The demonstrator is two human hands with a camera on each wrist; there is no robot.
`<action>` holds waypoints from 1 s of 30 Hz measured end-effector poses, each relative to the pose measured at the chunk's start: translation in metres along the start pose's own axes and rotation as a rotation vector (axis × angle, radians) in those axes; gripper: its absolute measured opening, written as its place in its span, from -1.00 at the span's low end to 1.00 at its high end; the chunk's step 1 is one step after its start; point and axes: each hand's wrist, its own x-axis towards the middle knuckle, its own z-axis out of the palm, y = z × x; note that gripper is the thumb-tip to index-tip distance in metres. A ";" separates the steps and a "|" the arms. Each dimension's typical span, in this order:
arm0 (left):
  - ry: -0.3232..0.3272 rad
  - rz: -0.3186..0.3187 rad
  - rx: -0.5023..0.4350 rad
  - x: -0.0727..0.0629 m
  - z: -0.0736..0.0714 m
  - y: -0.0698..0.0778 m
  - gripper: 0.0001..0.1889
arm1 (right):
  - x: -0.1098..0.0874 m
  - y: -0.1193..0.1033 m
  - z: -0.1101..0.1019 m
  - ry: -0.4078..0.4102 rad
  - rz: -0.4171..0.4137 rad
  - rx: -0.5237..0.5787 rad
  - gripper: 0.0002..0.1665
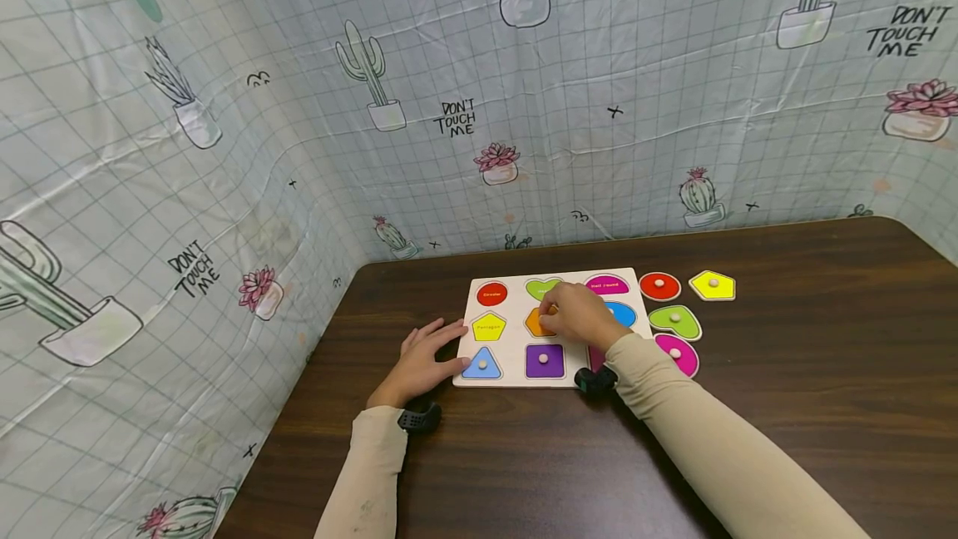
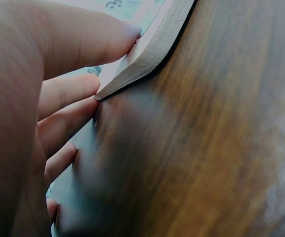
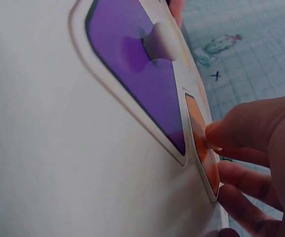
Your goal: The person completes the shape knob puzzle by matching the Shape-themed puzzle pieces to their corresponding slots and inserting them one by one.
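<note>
A white shape puzzle board lies on the table. My right hand is over its middle, thumb and fingers pinching the knob of the orange puzzle piece, which sits at its slot. My left hand rests at the board's left edge, fingers extended; in the left wrist view its thumb touches the board's edge. The purple square piece and the blue triangle piece, both knobbed, lie in the bottom row. Labels show in the red circle slot and yellow pentagon slot.
Right of the board lie loose knobbed pieces: a red circle, a yellow pentagon, a green heart and a magenta rounded piece. The brown table meets a patterned cloth at its back and left.
</note>
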 end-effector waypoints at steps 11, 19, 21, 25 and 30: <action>0.005 0.007 0.008 -0.001 0.000 0.001 -0.38 | -0.001 0.000 0.004 0.030 -0.004 0.000 -0.87; 0.013 0.024 0.006 -0.001 0.000 0.001 -0.39 | -0.002 0.002 0.005 0.035 0.020 0.014 -0.88; 0.013 0.027 0.010 0.000 0.000 0.001 -0.39 | -0.002 0.002 0.004 0.026 0.042 0.032 -0.88; 0.005 0.015 0.012 0.000 0.001 0.000 -0.40 | -0.004 0.002 0.003 0.001 0.082 0.107 -0.88; 0.009 0.011 0.010 0.001 0.001 0.000 -0.40 | -0.008 0.008 0.003 0.006 0.084 0.198 -0.88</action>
